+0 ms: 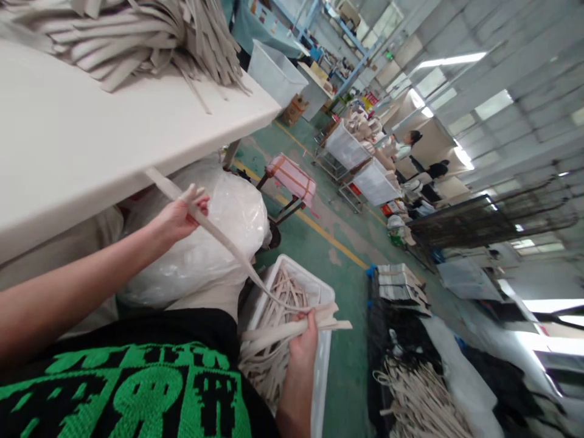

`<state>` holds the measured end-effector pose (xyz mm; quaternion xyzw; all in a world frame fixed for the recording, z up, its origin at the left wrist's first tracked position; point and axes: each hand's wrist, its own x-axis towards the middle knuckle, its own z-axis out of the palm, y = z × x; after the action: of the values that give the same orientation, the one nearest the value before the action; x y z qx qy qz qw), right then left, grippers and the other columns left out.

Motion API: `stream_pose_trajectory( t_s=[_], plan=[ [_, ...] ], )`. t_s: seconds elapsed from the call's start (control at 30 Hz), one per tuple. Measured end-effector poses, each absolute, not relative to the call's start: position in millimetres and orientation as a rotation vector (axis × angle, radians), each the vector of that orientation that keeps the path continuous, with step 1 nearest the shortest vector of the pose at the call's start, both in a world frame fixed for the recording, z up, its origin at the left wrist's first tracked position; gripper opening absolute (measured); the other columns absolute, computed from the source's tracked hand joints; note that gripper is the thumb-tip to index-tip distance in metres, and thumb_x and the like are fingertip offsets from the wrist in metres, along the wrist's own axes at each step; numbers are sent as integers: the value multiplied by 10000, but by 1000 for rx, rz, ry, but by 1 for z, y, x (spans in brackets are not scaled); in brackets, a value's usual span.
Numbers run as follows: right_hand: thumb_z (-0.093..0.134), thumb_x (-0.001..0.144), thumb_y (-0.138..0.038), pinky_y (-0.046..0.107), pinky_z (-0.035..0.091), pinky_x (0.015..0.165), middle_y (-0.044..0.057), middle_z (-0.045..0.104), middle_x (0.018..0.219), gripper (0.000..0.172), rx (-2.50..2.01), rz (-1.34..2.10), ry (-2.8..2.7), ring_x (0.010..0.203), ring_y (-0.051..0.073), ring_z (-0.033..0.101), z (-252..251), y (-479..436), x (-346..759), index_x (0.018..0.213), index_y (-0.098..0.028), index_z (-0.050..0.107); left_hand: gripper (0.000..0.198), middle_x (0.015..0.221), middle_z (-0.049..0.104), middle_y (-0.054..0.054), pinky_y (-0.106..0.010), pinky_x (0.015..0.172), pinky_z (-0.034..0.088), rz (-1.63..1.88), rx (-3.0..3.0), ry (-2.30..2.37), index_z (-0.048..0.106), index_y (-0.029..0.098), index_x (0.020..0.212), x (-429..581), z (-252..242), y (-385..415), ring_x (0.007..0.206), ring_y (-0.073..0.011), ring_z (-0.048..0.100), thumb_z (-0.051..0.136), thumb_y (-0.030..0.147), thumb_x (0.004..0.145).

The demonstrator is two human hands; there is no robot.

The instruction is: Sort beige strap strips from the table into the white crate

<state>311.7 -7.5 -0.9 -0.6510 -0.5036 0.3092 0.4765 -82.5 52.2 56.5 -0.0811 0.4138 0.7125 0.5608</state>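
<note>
A long beige fabric strip runs slanting between my two hands. My left hand is closed around it near its upper end, just off the table edge. Lower right, my right hand grips the other end together with several more beige strips, whose ends stick out past the fingers. Right below that hand stands a white plastic bin holding a tangle of similar strips.
A white table bears a big bundle of beige strips. Under its edge sits a clear plastic bag. A pink-topped stool stands beyond. More strips lie at right. Two people are by white carts.
</note>
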Motion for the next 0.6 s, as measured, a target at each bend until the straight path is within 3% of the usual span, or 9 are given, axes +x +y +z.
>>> stream_pose_trajectory(
  t_s=[0.17, 0.27, 0.33, 0.4, 0.6],
  plan=[
    [545, 898, -636, 314, 473, 507, 19, 596, 578, 441, -1540, 997, -1001, 480, 158, 558, -3, -11, 271, 711, -236, 543, 123, 667, 595, 31, -98, 408, 284, 1486, 98, 1067, 614, 148, 993, -72, 51, 31, 456, -23, 410, 590, 268, 990],
    [716, 775, -570, 273, 448, 455, -9, 603, 579, 386, -1432, 1190, -978, 453, 133, 513, -2, -7, 230, 746, -206, 592, 301, 703, 655, -18, -178, 387, 252, 1366, 322, 1100, 645, 148, 1043, -52, 38, 12, 442, -71, 409, 648, 420, 913],
    [791, 697, -516, 251, 447, 434, -23, 601, 565, 376, -1383, 1285, -1006, 437, 121, 507, 2, -4, 203, 745, -184, 620, 517, 638, 629, -30, -234, 411, 282, 1196, 577, 1142, 673, 150, 952, -39, 29, -2, 453, -114, 424, 607, 652, 849],
    [822, 662, -460, 238, 458, 428, -23, 608, 567, 354, -1328, 1369, -1038, 433, 114, 520, 7, -2, 180, 734, -162, 647, 619, 593, 604, -24, -265, 466, 331, 1057, 813, 1196, 687, 170, 887, -29, 25, -13, 490, -145, 447, 529, 765, 817],
    [809, 676, -408, 246, 506, 449, 21, 690, 669, 289, -1197, 1526, -1113, 469, 122, 554, 18, -3, 137, 766, -147, 725, 481, 679, 616, -14, -296, 652, 446, 1101, 1016, 1325, 669, 216, 851, -17, 33, -24, 684, -211, 554, 574, 685, 802]
  ],
)
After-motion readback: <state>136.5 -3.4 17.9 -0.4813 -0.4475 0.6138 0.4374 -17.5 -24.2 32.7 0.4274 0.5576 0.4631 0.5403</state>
